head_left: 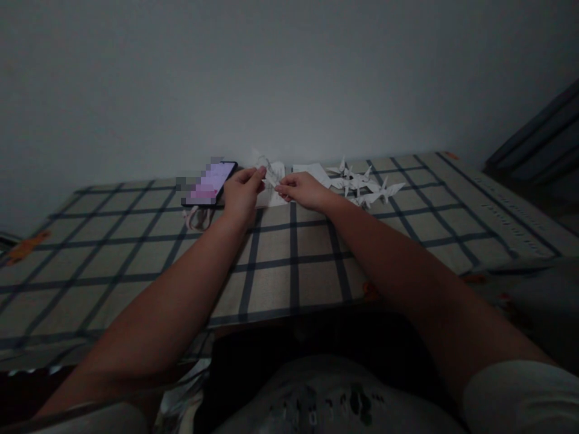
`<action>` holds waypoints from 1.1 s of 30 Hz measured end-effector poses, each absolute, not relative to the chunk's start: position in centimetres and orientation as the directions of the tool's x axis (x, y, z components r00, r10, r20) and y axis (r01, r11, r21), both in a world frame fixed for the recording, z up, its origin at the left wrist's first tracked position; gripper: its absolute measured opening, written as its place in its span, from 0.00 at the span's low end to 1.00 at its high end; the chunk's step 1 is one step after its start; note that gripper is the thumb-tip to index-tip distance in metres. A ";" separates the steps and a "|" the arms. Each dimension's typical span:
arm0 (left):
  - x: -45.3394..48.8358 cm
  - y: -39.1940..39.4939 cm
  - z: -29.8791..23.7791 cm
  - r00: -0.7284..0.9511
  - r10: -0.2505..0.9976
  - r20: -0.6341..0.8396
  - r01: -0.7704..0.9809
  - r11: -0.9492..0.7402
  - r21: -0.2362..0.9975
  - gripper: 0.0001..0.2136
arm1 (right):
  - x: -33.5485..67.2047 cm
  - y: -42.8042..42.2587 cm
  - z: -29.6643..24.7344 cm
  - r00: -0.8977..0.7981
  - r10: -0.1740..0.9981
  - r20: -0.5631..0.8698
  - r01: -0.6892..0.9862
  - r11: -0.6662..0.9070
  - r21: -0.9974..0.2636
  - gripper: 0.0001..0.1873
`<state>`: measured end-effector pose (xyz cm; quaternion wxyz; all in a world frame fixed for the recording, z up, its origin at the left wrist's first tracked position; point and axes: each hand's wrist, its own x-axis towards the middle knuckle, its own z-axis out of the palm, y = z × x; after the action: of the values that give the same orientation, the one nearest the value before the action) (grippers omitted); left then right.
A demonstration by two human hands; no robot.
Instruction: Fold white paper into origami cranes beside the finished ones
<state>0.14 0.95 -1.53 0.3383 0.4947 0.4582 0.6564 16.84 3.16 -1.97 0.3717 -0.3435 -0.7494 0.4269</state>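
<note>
Between my two hands is a piece of folded white paper (271,175), narrow and creased like part of a paper crane. My left hand (243,191) pinches its left side between thumb and fingers. On the other side, the fingertips of my right hand (304,190) are closed on its lower right end. Right below lies a white sheet with print or marks (278,199), partly covered by the hands. Several finished-looking white paper cranes (362,182) rest in a cluster to the right of my right hand. The exact folds in the held paper are too dim to make out.
A phone (211,182) with a lit, blurred screen lies left of my left hand, a pale strap (196,218) beside it. White paper (313,173) sits behind my right hand. A checked cloth (280,244) covers the table, which meets a plain wall (289,78).
</note>
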 end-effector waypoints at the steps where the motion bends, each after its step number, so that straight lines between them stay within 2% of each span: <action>1: 0.1 1.0 -1.6 -0.289 0.892 0.346 0.020 -0.356 0.934 0.19 | 16.8 3.1 -2.0 -0.487 0.831 0.268 0.200 0.405 -0.892 0.13; 7: -0.7 1.7 -2.0 -0.265 0.881 0.393 0.065 -0.390 0.918 0.20 | 16.8 2.8 -1.9 -0.507 0.815 0.280 0.142 0.400 -0.905 0.14; 11: -1.1 2.2 -2.1 -0.291 0.868 0.403 0.107 -0.389 0.915 0.21 | 16.9 2.5 -1.3 -0.475 0.853 0.216 0.068 0.280 -0.957 0.14; 16: -0.6 1.9 -1.8 -0.275 0.876 0.396 0.054 -0.397 0.916 0.20 | 17.0 2.3 -1.1 -0.465 0.871 0.159 0.024 0.193 -0.981 0.07; 20: 0.0 0.9 -1.3 -0.257 0.872 0.416 0.059 -0.416 0.908 0.19 | 17.1 2.1 -1.3 -0.486 0.855 0.182 0.003 0.210 -0.978 0.06; 24: 0.4 0.4 -1.0 -0.249 0.871 0.423 0.083 -0.416 0.905 0.18 | 17.1 2.1 -1.2 -0.459 0.865 0.202 0.072 0.263 -0.962 0.08; 28: 0.5 0.5 -1.3 -0.224 0.897 0.382 0.018 -0.389 0.921 0.19 | 17.2 2.4 -1.3 -0.435 0.865 0.252 0.115 0.331 -0.937 0.10; 33: 0.6 0.4 -1.4 -0.109 0.925 0.363 -0.058 -0.371 0.927 0.17 | 17.2 2.5 -1.4 -0.402 0.869 0.287 0.112 0.358 -0.927 0.10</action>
<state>0.58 0.43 -1.42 0.3921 0.5404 0.4011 0.6272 17.19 2.48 -1.39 0.4226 -0.3468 -0.7074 0.4480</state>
